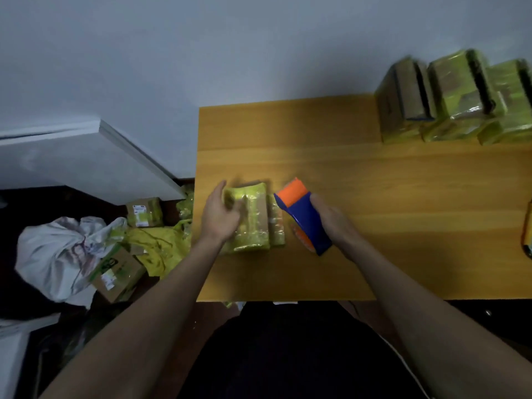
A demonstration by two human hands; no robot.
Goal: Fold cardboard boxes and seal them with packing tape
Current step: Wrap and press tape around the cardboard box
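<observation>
A small cardboard box [256, 217] wrapped in yellow-green tape lies on the wooden table [374, 197] near its left edge. My left hand [220, 216] grips the box's left side, thumb up at its far corner and fingers curled over its top. Just right of the box, my right hand [332, 220] holds a blue and orange tape dispenser [302, 214], tilted with its orange end pointing away from me and close to the box's right side. The image is blurred by motion.
Three taped boxes [460, 102] stand in a row at the table's far right corner. On the floor to the left lie more cardboard boxes [118, 269], yellow tape scraps [155, 249] and a white bag [54, 254]. A dark object [528, 234] shows at the right edge.
</observation>
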